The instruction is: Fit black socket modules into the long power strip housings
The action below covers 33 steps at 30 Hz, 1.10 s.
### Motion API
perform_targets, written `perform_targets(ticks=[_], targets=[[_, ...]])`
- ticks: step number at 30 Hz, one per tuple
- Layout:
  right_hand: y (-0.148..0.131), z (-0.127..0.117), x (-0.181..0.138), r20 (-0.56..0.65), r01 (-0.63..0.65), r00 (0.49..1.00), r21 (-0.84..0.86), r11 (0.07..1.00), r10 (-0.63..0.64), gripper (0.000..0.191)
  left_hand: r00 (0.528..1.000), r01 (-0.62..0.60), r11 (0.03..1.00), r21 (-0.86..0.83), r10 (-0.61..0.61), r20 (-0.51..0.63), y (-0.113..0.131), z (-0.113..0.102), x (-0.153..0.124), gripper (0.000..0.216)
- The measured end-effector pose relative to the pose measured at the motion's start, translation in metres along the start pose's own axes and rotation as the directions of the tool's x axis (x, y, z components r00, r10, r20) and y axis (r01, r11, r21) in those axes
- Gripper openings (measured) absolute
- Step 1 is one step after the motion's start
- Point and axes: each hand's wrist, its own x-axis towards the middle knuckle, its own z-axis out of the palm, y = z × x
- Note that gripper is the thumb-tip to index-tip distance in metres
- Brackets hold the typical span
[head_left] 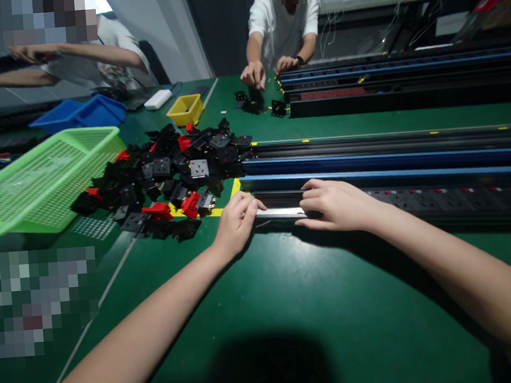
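My left hand (pixel 236 219) is curled, its fingertips pinched at the left end of a long black power strip rail (pixel 413 201) lying on the green table. My right hand (pixel 333 205) rests on the same rail a little further right, fingers bent and pressed on its top and its silver edge (pixel 281 213). Whether a small part sits under either hand is hidden. Left of my left hand lies a heap of black and red socket modules (pixel 171 174).
Blue and black rails (pixel 380 160) lie behind mine. A green mesh basket (pixel 40 177) sits at the left, blue trays (pixel 79 113) and a yellow bin (pixel 185 109) further back. Across the table a person's hands (pixel 253 74) work on more rails (pixel 405 82).
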Motion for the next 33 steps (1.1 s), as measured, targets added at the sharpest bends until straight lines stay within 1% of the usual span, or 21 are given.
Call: perform_targets(ticks=[4, 7, 9, 12, 15, 17, 20, 22, 24, 29, 33], targets=[[0.001, 0.001, 0.000, 0.003, 0.003, 1.000, -0.001, 1.000, -0.003, 0.040, 0.991, 0.023, 1.000, -0.017, -0.025, -0.129, -0.002, 0.000, -0.001, 0.031], [0.002, 0.002, -0.001, 0.007, 0.001, 1.000, -0.002, 1.000, -0.001, 0.041, 0.967, 0.032, 0.998, -0.045, -0.042, -0.251, -0.009, 0.000, -0.002, 0.029], [0.002, 0.002, -0.001, 0.011, -0.001, 1.000, -0.009, 1.000, 0.001, 0.041, 0.950, 0.063, 0.994, -0.084, -0.085, -0.300, -0.016, 0.000, -0.002, 0.034], [0.002, 0.001, -0.001, 0.008, 0.001, 1.000, -0.023, 1.000, -0.001, 0.042, 0.924, 0.140, 0.976, -0.168, -0.189, -0.332, -0.027, 0.002, -0.001, 0.047], [0.003, 0.001, -0.001, 0.011, 0.006, 1.000, -0.029, 1.000, -0.006, 0.041, 0.890, 0.177, 0.959, -0.219, -0.251, -0.380, -0.035, 0.005, 0.001, 0.058], [0.003, 0.001, -0.002, 0.006, 0.014, 1.000, -0.030, 0.999, -0.014, 0.039, 0.880, 0.186, 0.950, -0.250, -0.274, -0.387, -0.038, 0.006, 0.002, 0.064], [0.003, 0.001, -0.002, -0.014, 0.028, 0.999, -0.034, 0.999, -0.029, 0.036, 0.880, 0.217, 0.916, -0.337, -0.333, -0.338, -0.040, 0.008, 0.003, 0.070], [0.002, 0.001, -0.003, -0.022, 0.031, 0.999, -0.040, 0.999, -0.032, 0.036, 0.876, 0.236, 0.888, -0.394, -0.370, -0.310, -0.041, 0.008, 0.004, 0.071], [0.002, 0.000, -0.003, -0.021, 0.033, 0.999, -0.046, 0.998, -0.034, 0.036, 0.875, 0.237, 0.879, -0.414, -0.378, -0.302, -0.044, 0.009, 0.004, 0.069], [0.000, -0.001, -0.002, -0.019, 0.033, 0.999, -0.046, 0.998, -0.034, 0.037, 0.889, 0.239, 0.907, -0.348, -0.348, -0.298, -0.051, 0.009, 0.004, 0.065], [-0.001, -0.002, -0.001, -0.019, 0.023, 1.000, -0.045, 0.999, -0.024, 0.040, 0.898, 0.266, 0.927, -0.264, -0.338, -0.282, -0.050, 0.008, 0.004, 0.064]])
